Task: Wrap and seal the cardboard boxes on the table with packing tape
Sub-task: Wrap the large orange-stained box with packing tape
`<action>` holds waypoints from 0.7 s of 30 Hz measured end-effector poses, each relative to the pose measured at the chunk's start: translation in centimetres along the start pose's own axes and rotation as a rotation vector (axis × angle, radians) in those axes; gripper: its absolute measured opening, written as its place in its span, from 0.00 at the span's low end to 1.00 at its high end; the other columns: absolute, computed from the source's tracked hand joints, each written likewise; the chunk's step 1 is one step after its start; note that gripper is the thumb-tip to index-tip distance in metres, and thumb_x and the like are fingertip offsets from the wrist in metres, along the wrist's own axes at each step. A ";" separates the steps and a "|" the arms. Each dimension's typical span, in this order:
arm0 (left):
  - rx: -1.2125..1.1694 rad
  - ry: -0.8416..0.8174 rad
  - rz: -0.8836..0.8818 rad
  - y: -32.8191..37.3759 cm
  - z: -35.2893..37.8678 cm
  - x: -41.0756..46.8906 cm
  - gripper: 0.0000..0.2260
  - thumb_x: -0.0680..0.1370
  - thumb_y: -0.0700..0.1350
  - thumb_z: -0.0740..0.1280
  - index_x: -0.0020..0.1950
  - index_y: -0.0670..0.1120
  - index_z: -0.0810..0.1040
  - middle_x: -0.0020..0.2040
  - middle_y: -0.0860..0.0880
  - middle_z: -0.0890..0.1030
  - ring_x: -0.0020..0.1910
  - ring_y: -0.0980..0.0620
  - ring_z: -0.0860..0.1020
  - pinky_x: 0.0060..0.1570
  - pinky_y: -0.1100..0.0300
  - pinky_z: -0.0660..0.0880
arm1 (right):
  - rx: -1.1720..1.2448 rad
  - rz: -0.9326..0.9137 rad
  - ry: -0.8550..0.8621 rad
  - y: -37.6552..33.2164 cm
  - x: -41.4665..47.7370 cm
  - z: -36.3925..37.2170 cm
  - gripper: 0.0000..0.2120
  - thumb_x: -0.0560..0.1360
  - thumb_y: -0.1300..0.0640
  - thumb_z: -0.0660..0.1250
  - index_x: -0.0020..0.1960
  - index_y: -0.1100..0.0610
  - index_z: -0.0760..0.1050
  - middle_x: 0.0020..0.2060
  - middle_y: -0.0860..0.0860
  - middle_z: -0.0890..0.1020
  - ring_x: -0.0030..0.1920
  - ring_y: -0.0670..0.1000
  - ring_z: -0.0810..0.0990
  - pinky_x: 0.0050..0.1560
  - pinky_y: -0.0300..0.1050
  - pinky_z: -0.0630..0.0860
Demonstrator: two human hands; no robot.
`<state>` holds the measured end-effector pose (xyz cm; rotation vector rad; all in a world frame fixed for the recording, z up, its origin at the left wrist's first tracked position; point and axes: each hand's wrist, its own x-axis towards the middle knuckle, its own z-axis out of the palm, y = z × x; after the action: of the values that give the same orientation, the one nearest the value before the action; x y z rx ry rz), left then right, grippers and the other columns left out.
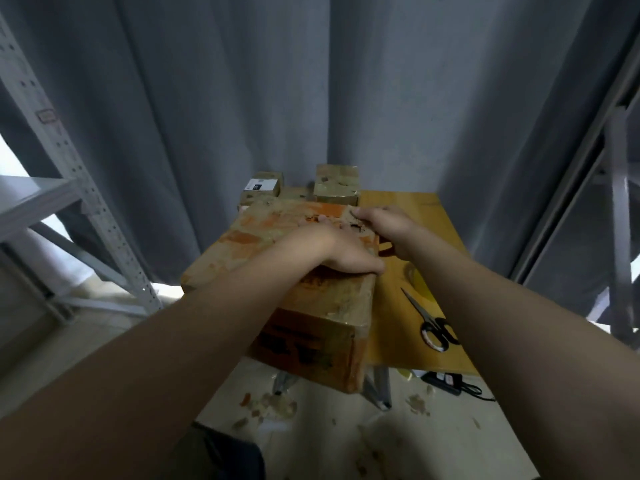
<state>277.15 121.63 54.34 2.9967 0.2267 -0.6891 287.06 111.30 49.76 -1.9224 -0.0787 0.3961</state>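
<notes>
A large worn cardboard box [277, 237] with orange print lies on the wooden table [398, 334], overhanging the front edge. My left hand [332, 249] rests palm-down on the box top near its right edge, fingers spread forward. My right hand [384, 220] grips the box's far right corner, thumb on top and fingers down the side. A clear roll of packing tape [417, 282] lies on the table to the right of the box, not touched by either hand. Small cardboard boxes [336, 185] stand behind the large one.
Black-handled scissors [433, 323] lie near the table's right front. Another small box with a white label [261, 187] sits at the back left. A grey curtain hangs behind, metal shelving [69, 161] stands left, and scraps and a black adapter [446, 381] lie on the floor.
</notes>
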 end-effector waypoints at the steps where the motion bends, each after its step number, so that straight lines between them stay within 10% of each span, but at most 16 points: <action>1: 0.019 -0.011 0.018 -0.6 -0.1 -0.3 0.53 0.74 0.74 0.60 0.84 0.48 0.36 0.83 0.37 0.36 0.82 0.29 0.42 0.79 0.35 0.51 | -0.014 0.008 -0.004 0.3 -0.3 -0.1 0.18 0.78 0.41 0.71 0.58 0.54 0.79 0.53 0.53 0.84 0.53 0.56 0.82 0.59 0.59 0.77; 6: 0.080 -0.039 0.101 -2.9 0.9 -2.8 0.50 0.74 0.73 0.60 0.84 0.56 0.33 0.85 0.45 0.36 0.83 0.34 0.41 0.78 0.36 0.48 | 0.002 -0.041 0.061 1.7 -3.0 -0.5 0.15 0.78 0.42 0.73 0.50 0.54 0.78 0.42 0.47 0.82 0.40 0.46 0.79 0.32 0.42 0.67; 12: 0.018 -0.003 0.126 -4.2 1.7 -5.7 0.48 0.77 0.64 0.68 0.85 0.54 0.40 0.85 0.45 0.50 0.81 0.40 0.58 0.76 0.48 0.61 | -0.011 -0.070 0.123 2.6 -6.7 -0.2 0.12 0.79 0.44 0.71 0.54 0.52 0.78 0.49 0.49 0.82 0.44 0.48 0.77 0.38 0.46 0.72; 16: -0.018 0.063 0.268 -5.7 1.8 -7.2 0.41 0.78 0.56 0.71 0.85 0.57 0.52 0.83 0.49 0.61 0.77 0.46 0.66 0.68 0.57 0.64 | -0.094 -0.047 0.252 3.9 -9.3 -0.8 0.25 0.77 0.39 0.70 0.66 0.53 0.70 0.59 0.53 0.78 0.59 0.59 0.78 0.63 0.63 0.78; 21: -0.049 0.119 0.344 -7.0 2.3 -7.6 0.39 0.77 0.52 0.72 0.83 0.65 0.56 0.84 0.54 0.58 0.78 0.49 0.65 0.73 0.51 0.67 | -0.097 -0.051 0.268 5.4 -12.1 -1.2 0.24 0.75 0.36 0.68 0.62 0.50 0.68 0.56 0.53 0.79 0.55 0.59 0.80 0.56 0.65 0.82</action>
<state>268.27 127.34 55.45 2.9211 -0.2584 -0.4628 275.34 105.24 48.07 -2.0483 0.0301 0.0999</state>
